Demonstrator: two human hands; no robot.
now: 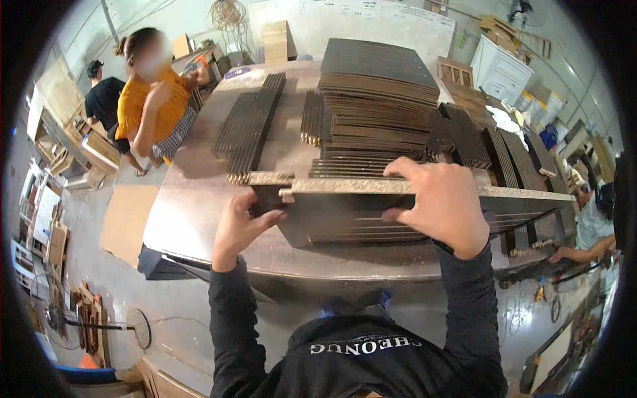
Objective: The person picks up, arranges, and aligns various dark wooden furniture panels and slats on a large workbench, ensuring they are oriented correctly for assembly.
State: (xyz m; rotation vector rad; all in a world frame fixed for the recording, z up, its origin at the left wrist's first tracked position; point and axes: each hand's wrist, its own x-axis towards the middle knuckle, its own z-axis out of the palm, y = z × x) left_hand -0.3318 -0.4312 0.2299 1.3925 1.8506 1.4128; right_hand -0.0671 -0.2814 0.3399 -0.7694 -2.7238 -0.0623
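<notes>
A long dark panel (352, 188) with a pale, raw chipboard edge stands on its side near the table's front. My right hand (448, 202) is closed over its upper edge, thumb on the near face and fingers on the far one. At the panel's left end is a shorter dark board (271, 178) with a similar pale edge. My left hand (234, 225) pinches this shorter board between thumb and fingers. Whether the two boards touch behind the notched corner, I cannot tell. Thin dark strips (332, 167) lie just beyond the panel.
A tall stack of dark panels (375, 60) rises behind, with strip bundles (249, 126) to its left and more strips (501, 159) to its right on the table (179, 219). A person in a yellow top (156, 99) stands at the left; another person's arm (587, 251) reaches in at the right.
</notes>
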